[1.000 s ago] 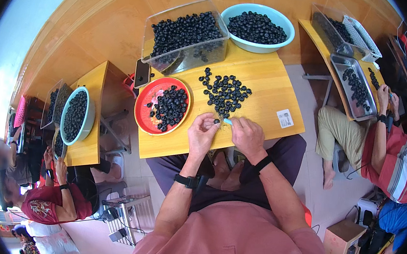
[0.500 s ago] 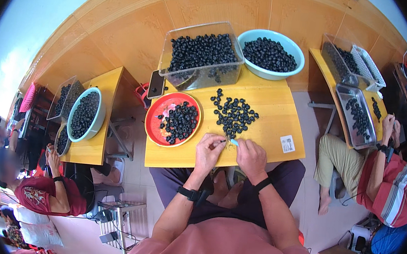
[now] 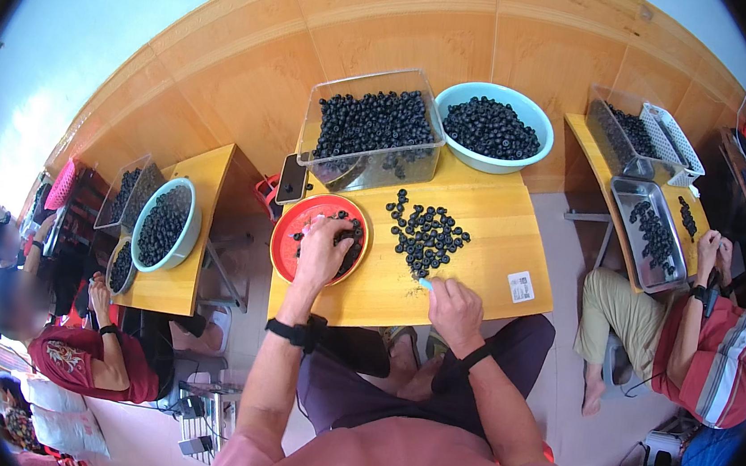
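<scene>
"Where's the left hand (image 3: pixel 324 251)?"
"At the red plate (image 3: pixel 285 244), beside the surface's (image 3: pixel 505 237) left edge, fingers bent among dark round pieces (image 3: pixel 354 231). I can't tell whether it grips one."
"And the right hand (image 3: pixel 455 313)?"
"Curled around a light blue tool (image 3: pixel 425 284) at the near edge."
"The loose pile (image 3: pixel 426 238)?"
"Mid-surface, between plate and right edge."

Your table (image 3: pixel 504 223) holds a plate (image 3: pixel 288 261) left of berry-like pieces (image 3: pixel 427 237); behind them, a bin (image 3: pixel 379 169) stands left of a basin (image 3: pixel 492 164).
</scene>
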Action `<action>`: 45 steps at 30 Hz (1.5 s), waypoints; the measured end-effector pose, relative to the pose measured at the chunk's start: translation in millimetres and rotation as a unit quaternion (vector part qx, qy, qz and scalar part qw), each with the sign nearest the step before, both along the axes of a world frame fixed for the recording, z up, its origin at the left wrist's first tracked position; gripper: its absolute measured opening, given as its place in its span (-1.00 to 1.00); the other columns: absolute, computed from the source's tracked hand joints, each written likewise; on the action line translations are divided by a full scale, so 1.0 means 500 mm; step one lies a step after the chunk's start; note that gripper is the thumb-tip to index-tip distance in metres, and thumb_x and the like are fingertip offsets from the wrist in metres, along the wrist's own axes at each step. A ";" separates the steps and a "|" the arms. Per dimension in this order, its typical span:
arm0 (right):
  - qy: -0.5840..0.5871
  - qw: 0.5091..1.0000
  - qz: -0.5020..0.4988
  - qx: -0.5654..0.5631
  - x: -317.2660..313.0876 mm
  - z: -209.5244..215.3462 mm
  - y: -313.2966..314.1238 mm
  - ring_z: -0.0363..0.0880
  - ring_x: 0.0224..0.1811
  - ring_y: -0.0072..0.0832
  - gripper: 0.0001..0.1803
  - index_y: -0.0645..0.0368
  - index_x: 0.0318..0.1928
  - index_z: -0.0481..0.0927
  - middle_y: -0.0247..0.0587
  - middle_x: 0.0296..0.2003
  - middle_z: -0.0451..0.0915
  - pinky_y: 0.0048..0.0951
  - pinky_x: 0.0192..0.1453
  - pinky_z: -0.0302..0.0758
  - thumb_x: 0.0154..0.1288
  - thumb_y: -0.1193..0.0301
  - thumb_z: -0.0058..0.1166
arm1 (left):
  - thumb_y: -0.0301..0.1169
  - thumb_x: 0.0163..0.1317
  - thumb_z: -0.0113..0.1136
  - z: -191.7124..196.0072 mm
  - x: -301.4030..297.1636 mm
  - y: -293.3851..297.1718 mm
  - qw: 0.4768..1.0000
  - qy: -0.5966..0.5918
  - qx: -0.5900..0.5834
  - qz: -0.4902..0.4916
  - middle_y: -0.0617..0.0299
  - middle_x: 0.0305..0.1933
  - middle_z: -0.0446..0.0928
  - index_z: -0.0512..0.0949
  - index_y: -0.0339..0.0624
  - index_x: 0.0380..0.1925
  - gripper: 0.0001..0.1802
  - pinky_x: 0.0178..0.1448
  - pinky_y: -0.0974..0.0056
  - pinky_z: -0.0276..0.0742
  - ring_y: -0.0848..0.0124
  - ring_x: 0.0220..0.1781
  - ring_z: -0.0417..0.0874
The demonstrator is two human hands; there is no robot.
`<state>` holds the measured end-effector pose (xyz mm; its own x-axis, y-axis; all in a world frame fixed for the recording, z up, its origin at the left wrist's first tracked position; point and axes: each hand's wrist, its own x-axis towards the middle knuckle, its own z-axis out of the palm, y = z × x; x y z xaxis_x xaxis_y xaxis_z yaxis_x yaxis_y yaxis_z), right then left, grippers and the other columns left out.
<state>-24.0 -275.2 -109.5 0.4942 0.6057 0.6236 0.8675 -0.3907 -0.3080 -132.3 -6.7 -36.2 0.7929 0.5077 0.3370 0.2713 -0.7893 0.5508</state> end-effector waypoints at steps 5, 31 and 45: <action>-0.004 1.000 -0.005 0.008 -0.002 -0.005 0.003 0.65 -0.41 -0.28 -0.95 0.09 -0.23 0.68 -0.26 -0.45 0.52 -0.20 -0.34 0.61 0.30 0.45 0.24 | -0.59 0.19 0.36 -0.016 0.135 0.018 0.986 0.056 0.019 -0.156 -0.18 0.28 0.60 0.61 -0.26 0.21 -0.48 0.44 -0.03 0.53 -0.10 0.35 0.60; -0.017 0.999 -0.017 0.026 -0.007 -0.009 0.011 0.65 -0.43 -0.29 -0.94 0.09 -0.25 0.68 -0.26 -0.48 0.50 -0.22 -0.36 0.61 0.25 0.46 0.24 | -0.72 0.12 0.22 -0.050 0.207 -0.013 0.952 0.218 0.072 -0.202 -0.15 0.24 0.56 0.58 -0.26 0.27 -0.37 0.46 0.00 0.52 -0.13 0.36 0.57; -0.010 0.999 -0.013 0.032 -0.007 -0.013 0.005 0.66 -0.41 -0.28 -0.92 0.11 -0.23 0.70 -0.25 -0.46 0.52 -0.21 -0.33 0.62 0.26 0.46 0.26 | -0.48 0.24 0.34 -0.023 0.122 -0.072 0.945 0.236 0.160 -0.158 -0.06 0.00 0.71 0.73 -0.18 0.01 -0.69 0.23 -0.03 0.65 -0.06 0.10 0.75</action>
<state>-27.4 -272.9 -116.0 0.4959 0.5514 0.6709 0.8637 -0.3932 -0.3153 -71.4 -42.8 -47.7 0.9884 0.1516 0.0042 0.1493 -0.9777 0.1478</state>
